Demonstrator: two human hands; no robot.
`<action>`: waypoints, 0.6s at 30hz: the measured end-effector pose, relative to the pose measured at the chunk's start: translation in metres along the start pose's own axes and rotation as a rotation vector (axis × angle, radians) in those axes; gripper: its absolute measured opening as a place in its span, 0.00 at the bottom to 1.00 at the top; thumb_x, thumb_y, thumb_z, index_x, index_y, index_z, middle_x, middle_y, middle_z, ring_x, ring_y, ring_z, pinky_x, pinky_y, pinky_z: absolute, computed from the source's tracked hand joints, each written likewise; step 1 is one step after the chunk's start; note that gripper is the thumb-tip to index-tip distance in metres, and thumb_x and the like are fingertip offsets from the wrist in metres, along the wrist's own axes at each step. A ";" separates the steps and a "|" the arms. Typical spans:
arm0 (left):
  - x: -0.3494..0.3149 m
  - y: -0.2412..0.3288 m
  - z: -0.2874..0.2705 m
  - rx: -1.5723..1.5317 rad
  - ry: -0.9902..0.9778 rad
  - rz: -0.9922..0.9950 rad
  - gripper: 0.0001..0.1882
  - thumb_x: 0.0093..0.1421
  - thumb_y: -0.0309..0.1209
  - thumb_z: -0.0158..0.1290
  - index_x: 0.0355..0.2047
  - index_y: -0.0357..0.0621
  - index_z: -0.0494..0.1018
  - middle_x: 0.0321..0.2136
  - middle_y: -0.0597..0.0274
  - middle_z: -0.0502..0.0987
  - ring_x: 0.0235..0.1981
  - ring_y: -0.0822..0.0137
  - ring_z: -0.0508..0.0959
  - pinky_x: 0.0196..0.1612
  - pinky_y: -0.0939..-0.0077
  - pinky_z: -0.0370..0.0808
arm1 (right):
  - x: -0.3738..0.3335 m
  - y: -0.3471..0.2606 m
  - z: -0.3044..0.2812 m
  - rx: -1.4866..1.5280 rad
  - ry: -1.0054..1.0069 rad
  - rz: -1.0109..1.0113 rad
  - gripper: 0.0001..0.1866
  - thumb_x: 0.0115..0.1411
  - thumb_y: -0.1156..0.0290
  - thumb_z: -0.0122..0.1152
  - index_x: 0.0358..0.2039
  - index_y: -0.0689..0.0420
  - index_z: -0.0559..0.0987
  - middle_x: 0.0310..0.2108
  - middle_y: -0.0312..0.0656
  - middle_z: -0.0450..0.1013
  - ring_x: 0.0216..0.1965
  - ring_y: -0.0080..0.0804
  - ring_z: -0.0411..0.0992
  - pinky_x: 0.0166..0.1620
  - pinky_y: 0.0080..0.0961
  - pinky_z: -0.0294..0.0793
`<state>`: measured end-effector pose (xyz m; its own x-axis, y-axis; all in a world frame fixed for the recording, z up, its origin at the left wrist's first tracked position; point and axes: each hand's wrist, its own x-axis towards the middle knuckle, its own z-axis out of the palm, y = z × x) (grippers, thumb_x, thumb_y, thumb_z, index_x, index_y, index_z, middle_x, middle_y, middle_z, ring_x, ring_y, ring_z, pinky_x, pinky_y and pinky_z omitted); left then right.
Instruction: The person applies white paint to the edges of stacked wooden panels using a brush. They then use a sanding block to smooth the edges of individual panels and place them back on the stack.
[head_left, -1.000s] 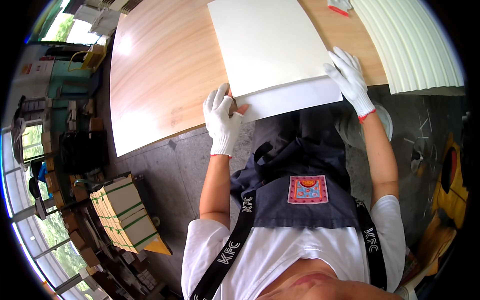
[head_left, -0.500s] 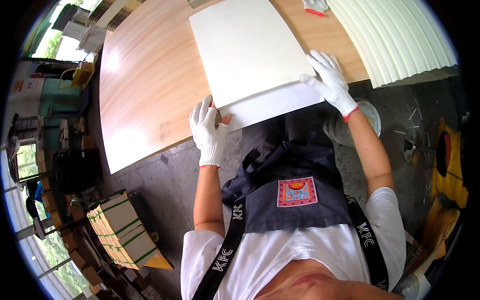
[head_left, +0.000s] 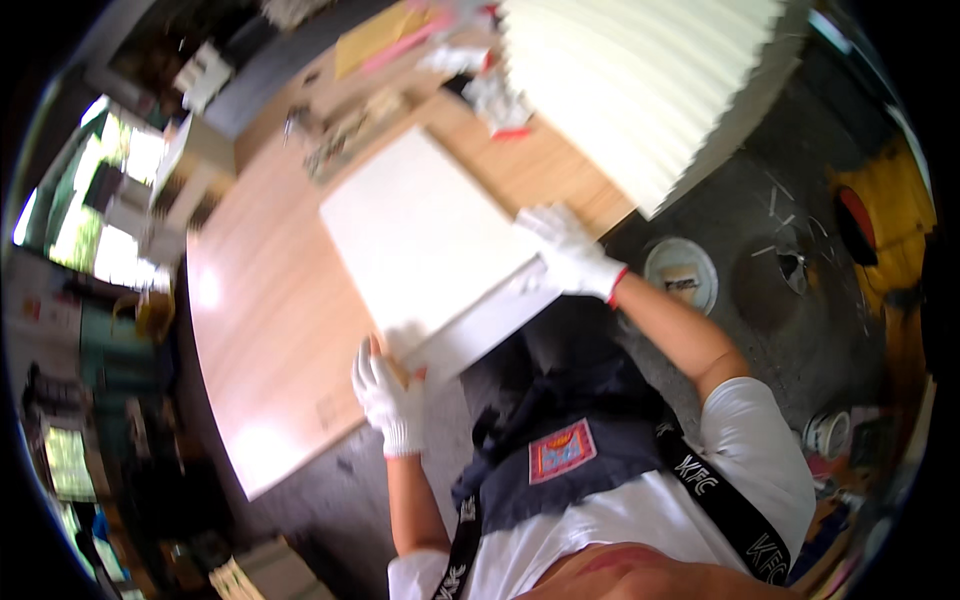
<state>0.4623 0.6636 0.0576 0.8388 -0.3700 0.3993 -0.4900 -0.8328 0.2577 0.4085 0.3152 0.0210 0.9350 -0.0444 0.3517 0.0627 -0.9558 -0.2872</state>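
A white rectangular board (head_left: 425,225) lies on a wooden table. From under its near edge a white sheet (head_left: 480,330) sticks out past the table's front edge. My left hand (head_left: 388,400), in a white glove with thumb and a fingertip bare, is closed at the near left corner, thumb against the sheet. My right hand (head_left: 572,252), in a white glove with red cuff, rests at the board's near right corner, its fingers stretched out over the edge. Motion blurs that hand, and its fingertips are hard to make out.
A tall stack of cream corrugated sheets (head_left: 640,80) stands at the far right. White gloves (head_left: 497,105) lie beside it. Behind the board sits a pile of small pieces (head_left: 355,130). A bucket (head_left: 655,265) stands on the floor, right of the table. A box (head_left: 195,165) is far left.
The view has turned and shifted, so more of the table's far side shows. My right hand has come in closer over the board's near right corner; my left hand keeps to its corner.
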 end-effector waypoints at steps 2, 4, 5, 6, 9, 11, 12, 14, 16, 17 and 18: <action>0.015 0.018 -0.001 -0.068 -0.072 0.329 0.43 0.39 0.35 0.70 0.58 0.44 0.68 0.57 0.54 0.70 0.58 0.48 0.68 0.59 0.54 0.68 | -0.013 0.013 -0.006 -0.050 0.069 -0.023 0.54 0.50 0.26 0.56 0.59 0.65 0.70 0.60 0.56 0.65 0.65 0.53 0.58 0.69 0.51 0.48; 0.023 0.042 -0.010 -0.097 -0.168 0.407 0.45 0.36 0.38 0.72 0.57 0.44 0.69 0.54 0.57 0.71 0.56 0.49 0.69 0.57 0.56 0.70 | -0.009 0.005 -0.018 0.030 -0.034 0.054 0.56 0.50 0.25 0.54 0.62 0.66 0.67 0.65 0.54 0.60 0.69 0.50 0.53 0.71 0.47 0.44; 0.026 0.059 -0.016 -0.081 -0.227 0.418 0.46 0.35 0.38 0.72 0.57 0.43 0.68 0.54 0.58 0.71 0.55 0.50 0.70 0.56 0.56 0.70 | -0.012 0.008 -0.015 0.058 -0.040 0.078 0.57 0.51 0.24 0.53 0.63 0.66 0.66 0.66 0.54 0.59 0.69 0.49 0.52 0.72 0.46 0.43; 0.029 0.068 -0.020 -0.052 -0.288 0.421 0.47 0.34 0.39 0.73 0.57 0.43 0.68 0.53 0.58 0.71 0.54 0.51 0.70 0.54 0.56 0.71 | -0.012 0.007 -0.016 0.072 -0.031 0.089 0.57 0.51 0.25 0.52 0.62 0.66 0.66 0.65 0.53 0.60 0.69 0.49 0.52 0.72 0.45 0.42; 0.033 0.063 -0.003 0.071 -0.346 0.431 0.47 0.34 0.43 0.73 0.57 0.45 0.69 0.51 0.59 0.71 0.53 0.52 0.70 0.53 0.57 0.72 | -0.014 0.012 -0.004 0.080 -0.028 0.083 0.55 0.52 0.26 0.53 0.62 0.66 0.67 0.65 0.53 0.61 0.69 0.48 0.53 0.71 0.44 0.44; 0.041 0.060 -0.010 0.092 -0.377 0.422 0.46 0.36 0.44 0.73 0.57 0.47 0.69 0.52 0.59 0.71 0.54 0.52 0.70 0.53 0.57 0.72 | -0.008 0.007 -0.009 0.106 -0.017 0.081 0.53 0.53 0.27 0.52 0.61 0.66 0.68 0.64 0.52 0.62 0.68 0.47 0.54 0.70 0.43 0.45; 0.041 0.057 -0.015 0.097 -0.394 0.406 0.46 0.37 0.45 0.73 0.57 0.47 0.69 0.52 0.59 0.71 0.54 0.52 0.71 0.53 0.58 0.72 | -0.007 0.006 -0.012 0.110 -0.029 0.091 0.53 0.53 0.27 0.53 0.61 0.65 0.67 0.64 0.51 0.61 0.68 0.46 0.53 0.71 0.42 0.45; 0.049 0.049 -0.016 0.103 -0.366 0.447 0.45 0.39 0.45 0.72 0.58 0.51 0.68 0.57 0.58 0.70 0.50 0.51 0.75 0.49 0.59 0.75 | -0.001 0.004 -0.017 0.119 -0.057 0.100 0.54 0.52 0.27 0.54 0.63 0.64 0.66 0.66 0.51 0.60 0.69 0.46 0.52 0.72 0.42 0.43; 0.051 0.045 -0.014 0.066 -0.400 0.444 0.43 0.41 0.44 0.70 0.59 0.52 0.68 0.60 0.57 0.68 0.47 0.50 0.78 0.45 0.58 0.77 | -0.001 0.006 -0.013 0.148 0.016 0.094 0.49 0.57 0.31 0.52 0.63 0.63 0.66 0.61 0.50 0.64 0.64 0.46 0.58 0.68 0.42 0.50; 0.050 0.053 -0.016 0.127 -0.423 0.441 0.41 0.43 0.42 0.68 0.59 0.53 0.68 0.61 0.56 0.67 0.46 0.50 0.79 0.44 0.58 0.78 | 0.001 0.006 -0.018 0.233 -0.013 0.099 0.48 0.59 0.32 0.52 0.63 0.63 0.65 0.60 0.50 0.65 0.63 0.47 0.59 0.66 0.42 0.52; 0.048 0.062 -0.020 0.188 -0.443 0.438 0.40 0.45 0.41 0.67 0.60 0.54 0.67 0.62 0.56 0.66 0.45 0.50 0.80 0.43 0.58 0.78 | 0.004 0.007 -0.023 0.315 -0.040 0.104 0.46 0.60 0.33 0.52 0.63 0.63 0.65 0.59 0.50 0.66 0.61 0.47 0.61 0.65 0.42 0.54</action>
<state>0.4671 0.6021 0.1100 0.6087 -0.7931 0.0215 -0.7928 -0.6091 -0.0208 0.4046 0.3011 0.0411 0.9546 -0.1194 0.2729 0.0654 -0.8098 -0.5830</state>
